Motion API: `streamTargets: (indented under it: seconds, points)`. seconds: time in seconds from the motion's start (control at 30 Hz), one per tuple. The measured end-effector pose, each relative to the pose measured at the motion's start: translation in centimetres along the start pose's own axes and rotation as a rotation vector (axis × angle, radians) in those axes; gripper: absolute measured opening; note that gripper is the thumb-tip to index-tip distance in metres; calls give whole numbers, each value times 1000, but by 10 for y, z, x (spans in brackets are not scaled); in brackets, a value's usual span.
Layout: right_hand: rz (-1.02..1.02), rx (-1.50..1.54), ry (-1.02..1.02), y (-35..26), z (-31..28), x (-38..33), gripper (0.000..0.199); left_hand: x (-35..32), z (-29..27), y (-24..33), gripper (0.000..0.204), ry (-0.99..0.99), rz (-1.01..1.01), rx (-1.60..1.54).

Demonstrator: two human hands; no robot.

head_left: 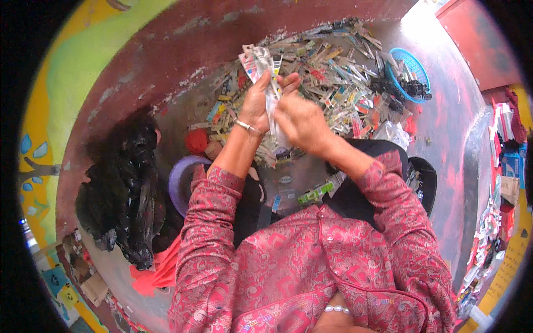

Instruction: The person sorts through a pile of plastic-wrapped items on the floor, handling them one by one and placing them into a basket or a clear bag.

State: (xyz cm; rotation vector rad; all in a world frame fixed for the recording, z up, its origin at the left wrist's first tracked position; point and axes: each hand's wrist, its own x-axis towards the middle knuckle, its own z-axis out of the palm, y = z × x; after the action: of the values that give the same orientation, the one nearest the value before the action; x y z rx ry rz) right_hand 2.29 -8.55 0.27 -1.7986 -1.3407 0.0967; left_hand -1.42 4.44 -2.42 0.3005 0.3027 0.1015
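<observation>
Plastic strips point(259, 60) sit at twelve o'clock, clasped in the left hand point(255, 108), likely steadied for the right hand point(304, 119), curled beside them, its hold unclear; the pile point(345, 77) spreads toward one o'clock.

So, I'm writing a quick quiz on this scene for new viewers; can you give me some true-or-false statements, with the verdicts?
1. The left hand holds flat strips. True.

2. The blue basket is to the left of the scattered pile. False: the blue basket is at the pile's right.

3. Black plastic lies to the person's left. True.

4. The bangle is on the right wrist. False: the bangle is on the left wrist.

5. The person's sleeves are plain green. False: the sleeves are patterned, pinkish red.
</observation>
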Motion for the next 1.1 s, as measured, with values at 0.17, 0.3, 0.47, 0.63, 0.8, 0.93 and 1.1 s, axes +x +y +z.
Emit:
streamTargets:
  seconds: [0.17, 0.3, 0.47, 0.63, 0.8, 0.93, 1.1]
  points:
    - [266, 514, -117, 4, -61, 10, 32, -14, -1, 20, 39, -79, -6, -68]
    - [645, 373, 56, 31, -111, 44, 41, -21, 14, 5, 39, -212, -211, 81]
    - [691, 508, -71, 43, -99, 55, 37, -24, 19, -7, 38, -275, -267, 279]
    - [557, 684, -147, 49, -86, 53, 22, -27, 23, -8, 50, -245, -234, 497]
    - [647, 767, -100, 50, -88, 50, 17, -32, 28, -3, 62, -236, -189, 444]
    - [675, 965, -128, 46, -97, 47, 18, -30, 31, -3, 53, -250, -174, 518]
    - [498, 255, -119, 38, -85, 47, 28, -28, 23, -8, 44, -123, -145, 762]
